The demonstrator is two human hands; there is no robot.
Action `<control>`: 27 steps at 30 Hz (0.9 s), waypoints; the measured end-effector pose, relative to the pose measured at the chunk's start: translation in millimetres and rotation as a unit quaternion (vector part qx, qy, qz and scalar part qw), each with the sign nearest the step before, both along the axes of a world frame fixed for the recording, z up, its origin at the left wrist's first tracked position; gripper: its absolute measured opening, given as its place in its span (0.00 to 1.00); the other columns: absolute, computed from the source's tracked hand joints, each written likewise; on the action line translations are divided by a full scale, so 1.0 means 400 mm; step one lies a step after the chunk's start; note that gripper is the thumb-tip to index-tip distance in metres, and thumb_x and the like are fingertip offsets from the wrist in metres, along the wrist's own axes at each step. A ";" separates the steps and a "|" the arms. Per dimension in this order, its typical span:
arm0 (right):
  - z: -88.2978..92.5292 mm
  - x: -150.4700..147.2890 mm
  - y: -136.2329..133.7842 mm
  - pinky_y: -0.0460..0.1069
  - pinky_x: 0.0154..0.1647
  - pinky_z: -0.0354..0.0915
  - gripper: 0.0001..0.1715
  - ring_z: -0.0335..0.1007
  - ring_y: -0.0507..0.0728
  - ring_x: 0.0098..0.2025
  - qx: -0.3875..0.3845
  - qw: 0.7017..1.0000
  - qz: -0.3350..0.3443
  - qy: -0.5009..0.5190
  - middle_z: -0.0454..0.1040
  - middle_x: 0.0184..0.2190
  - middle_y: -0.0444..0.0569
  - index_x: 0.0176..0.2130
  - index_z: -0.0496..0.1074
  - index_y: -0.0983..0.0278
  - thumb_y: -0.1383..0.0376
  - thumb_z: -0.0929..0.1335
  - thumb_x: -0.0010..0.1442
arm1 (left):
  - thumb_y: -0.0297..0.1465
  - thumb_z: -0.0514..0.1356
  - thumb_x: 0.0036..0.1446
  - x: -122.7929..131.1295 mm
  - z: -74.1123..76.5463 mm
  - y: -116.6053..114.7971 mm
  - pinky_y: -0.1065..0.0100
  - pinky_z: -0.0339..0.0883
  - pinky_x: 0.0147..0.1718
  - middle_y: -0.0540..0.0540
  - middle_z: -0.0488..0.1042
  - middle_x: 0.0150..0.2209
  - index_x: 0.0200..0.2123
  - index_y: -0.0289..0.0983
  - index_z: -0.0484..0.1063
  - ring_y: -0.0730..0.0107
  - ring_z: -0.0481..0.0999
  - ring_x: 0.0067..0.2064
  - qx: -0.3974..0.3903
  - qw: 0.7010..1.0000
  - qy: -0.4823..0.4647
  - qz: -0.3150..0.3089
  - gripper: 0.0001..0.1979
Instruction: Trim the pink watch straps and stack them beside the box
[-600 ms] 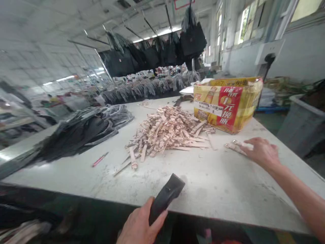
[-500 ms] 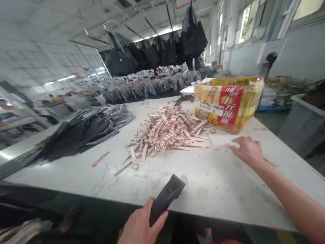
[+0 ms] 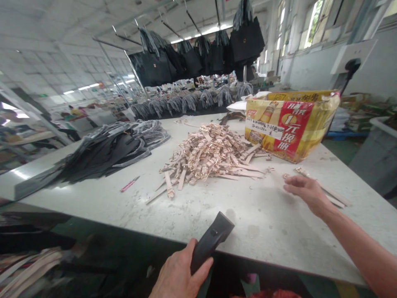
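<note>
My left hand (image 3: pixel 179 275) is closed round a black hand-held device (image 3: pixel 211 241) at the table's near edge, its head pointing up and right. My right hand (image 3: pixel 304 191) hovers low over the white table (image 3: pixel 248 223), fingers loosely stretched and empty, just left of a few beige strips (image 3: pixel 322 188) lying on the table. A large heap of beige straps with gold buckles (image 3: pixel 211 155) sits in the middle of the table, to the left of my right hand.
A yellow and red cardboard box (image 3: pixel 291 124) stands at the back right. Black bag pieces (image 3: pixel 105 151) are piled at the left, with a pink pen (image 3: pixel 130 184) near them. Black bags (image 3: pixel 198 58) hang overhead. Loose straps (image 3: pixel 27 265) lie below the table's left edge.
My right hand has lifted off the strips at the right and drawn back to the left, leaving them on the table. The view has shifted slightly. My left hand keeps its grip.
</note>
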State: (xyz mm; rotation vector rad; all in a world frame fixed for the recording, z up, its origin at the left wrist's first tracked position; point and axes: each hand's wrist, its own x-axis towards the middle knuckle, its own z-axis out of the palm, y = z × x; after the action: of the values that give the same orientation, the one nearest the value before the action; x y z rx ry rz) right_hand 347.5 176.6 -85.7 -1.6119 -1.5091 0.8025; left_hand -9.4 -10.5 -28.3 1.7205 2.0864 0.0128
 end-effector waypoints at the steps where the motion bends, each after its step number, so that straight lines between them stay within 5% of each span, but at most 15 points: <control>1: 0.007 0.006 -0.037 0.47 0.29 0.62 0.16 0.68 0.55 0.29 0.001 0.995 0.003 0.097 0.73 0.27 0.46 0.35 0.72 0.64 0.57 0.72 0.47 | 0.46 0.50 0.57 0.002 0.000 0.003 0.63 0.65 0.40 0.40 0.77 0.37 0.47 0.36 0.67 0.56 0.76 0.41 -0.002 1.000 -0.002 -0.002 0.23; 3: 0.021 0.005 -0.110 0.45 0.28 0.61 0.20 0.65 0.53 0.28 -0.006 0.975 0.021 0.222 0.71 0.27 0.44 0.36 0.70 0.62 0.56 0.74 0.45 | 0.46 0.50 0.57 0.007 0.002 0.009 0.65 0.64 0.38 0.41 0.77 0.36 0.46 0.37 0.68 0.58 0.76 0.40 -0.001 1.000 -0.009 -0.008 0.22; 6: 0.037 -0.022 -0.192 0.44 0.28 0.59 0.18 0.63 0.51 0.28 -0.046 0.960 0.092 0.260 0.70 0.27 0.42 0.36 0.70 0.61 0.56 0.74 0.48 | 0.46 0.50 0.57 0.014 0.007 0.015 0.67 0.63 0.35 0.43 0.76 0.34 0.45 0.37 0.68 0.59 0.77 0.38 0.000 1.000 -0.007 -0.012 0.21; 9: 0.037 -0.058 -0.224 0.46 0.29 0.61 0.12 0.65 0.53 0.30 -0.114 0.955 0.226 0.157 0.72 0.30 0.45 0.36 0.72 0.63 0.58 0.70 0.52 | 0.46 0.50 0.57 0.019 0.013 0.014 0.67 0.63 0.35 0.42 0.76 0.35 0.44 0.37 0.68 0.59 0.76 0.39 0.003 1.000 0.003 -0.009 0.21; 12: 0.022 -0.081 -0.225 0.48 0.33 0.62 0.07 0.67 0.55 0.33 -0.090 0.944 0.317 -0.018 0.73 0.31 0.47 0.33 0.73 0.63 0.65 0.66 0.53 | 0.47 0.50 0.57 0.020 0.017 0.010 0.67 0.63 0.36 0.42 0.76 0.36 0.46 0.37 0.67 0.58 0.76 0.40 0.003 1.000 0.000 -0.013 0.22; 19: -0.001 -0.099 -0.219 0.53 0.40 0.61 0.13 0.69 0.58 0.37 0.084 0.922 0.258 -0.275 0.73 0.34 0.49 0.32 0.75 0.60 0.70 0.62 0.55 | 0.47 0.51 0.58 0.027 0.018 0.012 0.67 0.62 0.34 0.43 0.75 0.34 0.45 0.38 0.67 0.60 0.76 0.38 0.015 0.999 0.009 -0.044 0.21; 23: -0.005 -0.170 -0.214 0.54 0.45 0.61 0.14 0.67 0.60 0.44 0.149 0.929 0.245 -0.232 0.72 0.42 0.52 0.41 0.73 0.61 0.68 0.63 0.56 | 0.47 0.51 0.57 0.025 0.029 0.026 0.67 0.62 0.35 0.44 0.76 0.34 0.43 0.39 0.68 0.60 0.75 0.38 0.019 0.998 0.010 -0.056 0.20; 27: -0.018 -0.265 -0.202 0.51 0.42 0.62 0.09 0.67 0.58 0.40 0.115 0.936 0.294 -0.157 0.72 0.35 0.50 0.38 0.73 0.62 0.65 0.67 0.54 | 0.48 0.51 0.57 0.011 0.049 0.041 0.69 0.61 0.33 0.44 0.76 0.34 0.42 0.39 0.68 0.61 0.75 0.38 0.012 0.999 0.017 -0.049 0.21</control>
State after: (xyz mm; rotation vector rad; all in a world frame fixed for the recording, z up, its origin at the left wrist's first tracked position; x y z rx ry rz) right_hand 241.3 95.9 -93.0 -1.1535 -2.2835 0.6568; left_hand -5.2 5.7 -8.8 1.8487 2.0299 -0.0203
